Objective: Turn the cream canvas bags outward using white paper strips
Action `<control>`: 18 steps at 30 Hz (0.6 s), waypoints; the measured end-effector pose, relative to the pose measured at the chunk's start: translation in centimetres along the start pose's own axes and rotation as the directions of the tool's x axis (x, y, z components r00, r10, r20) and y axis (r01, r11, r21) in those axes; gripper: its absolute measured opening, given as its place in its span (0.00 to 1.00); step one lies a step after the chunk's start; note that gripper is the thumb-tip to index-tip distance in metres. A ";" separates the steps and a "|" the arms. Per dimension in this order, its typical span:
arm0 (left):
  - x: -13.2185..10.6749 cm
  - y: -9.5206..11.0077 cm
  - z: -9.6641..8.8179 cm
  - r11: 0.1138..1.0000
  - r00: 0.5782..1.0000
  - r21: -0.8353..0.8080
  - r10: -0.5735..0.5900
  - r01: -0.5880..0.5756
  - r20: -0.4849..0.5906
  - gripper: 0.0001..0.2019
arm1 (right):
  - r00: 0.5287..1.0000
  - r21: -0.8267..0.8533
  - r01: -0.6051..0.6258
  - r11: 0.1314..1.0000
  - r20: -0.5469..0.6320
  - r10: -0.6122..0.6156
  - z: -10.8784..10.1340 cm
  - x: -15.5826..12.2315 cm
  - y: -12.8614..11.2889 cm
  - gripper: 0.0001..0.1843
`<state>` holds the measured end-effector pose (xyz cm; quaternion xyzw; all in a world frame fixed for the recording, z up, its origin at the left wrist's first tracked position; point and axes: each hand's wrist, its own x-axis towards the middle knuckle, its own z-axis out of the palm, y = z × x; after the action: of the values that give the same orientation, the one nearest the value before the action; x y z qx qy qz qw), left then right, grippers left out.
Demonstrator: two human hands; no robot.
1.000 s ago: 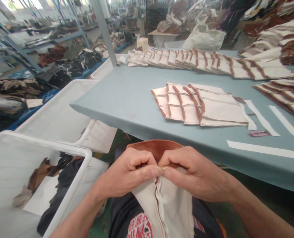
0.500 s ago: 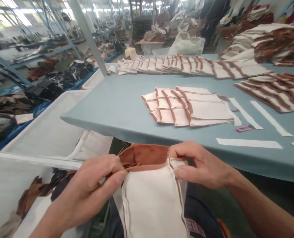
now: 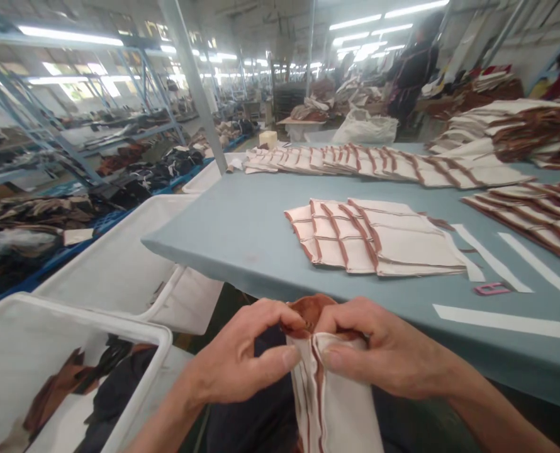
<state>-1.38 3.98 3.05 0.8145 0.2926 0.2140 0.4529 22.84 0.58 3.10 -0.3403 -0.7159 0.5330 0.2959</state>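
Below the table's front edge, both my hands grip the top rim of a sewn tube-shaped piece, off-white outside with reddish-brown material inside. My left hand is closed on the left of the rim, fingers curled inside and thumb outside. Close beside it, my right hand pinches the rim just right of a brown-edged seam that runs down the front. The brown inner side shows between the hands. The lower end of the piece runs out of the picture.
A blue-green table bears overlapping off-white pieces, a longer row behind, white strips and a small pink tool. White bins stand left, one holding scraps. A metal post rises at the table's far corner. A person stands behind.
The tube-shaped piece has turned, bringing a seam to the front between my hands. My left hand has come right, nearer my right hand. The view has tilted up.
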 end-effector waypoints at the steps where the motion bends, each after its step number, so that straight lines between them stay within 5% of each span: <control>1: 0.5 0.2 0.2 0.999 1.000 -0.048 0.017 -0.017 -0.008 0.09 | 1.000 -0.017 0.017 1.000 0.004 -0.017 0.0 0.2 -0.1 0.15; 5: 2.0 0.7 0.6 0.979 0.998 -0.195 0.061 -0.059 0.004 0.06 | 1.000 -0.133 0.013 0.991 -0.007 -0.014 0.1 0.4 -0.7 0.11; 10: 2.4 1.4 0.4 0.985 0.999 -0.168 0.026 -0.022 0.021 0.06 | 0.996 -0.263 -0.082 0.961 -0.047 0.072 -0.3 0.3 -0.8 0.10; 18: 2.3 -0.1 0.6 0.955 0.992 -0.289 -0.027 0.063 0.125 0.10 | 0.995 -0.157 -0.099 0.983 -0.026 0.096 -0.6 0.5 1.6 0.15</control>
<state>0.71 5.19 2.88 0.7432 0.2486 0.1952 0.5897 23.27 1.68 1.76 -0.4020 -0.7358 0.4854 0.2479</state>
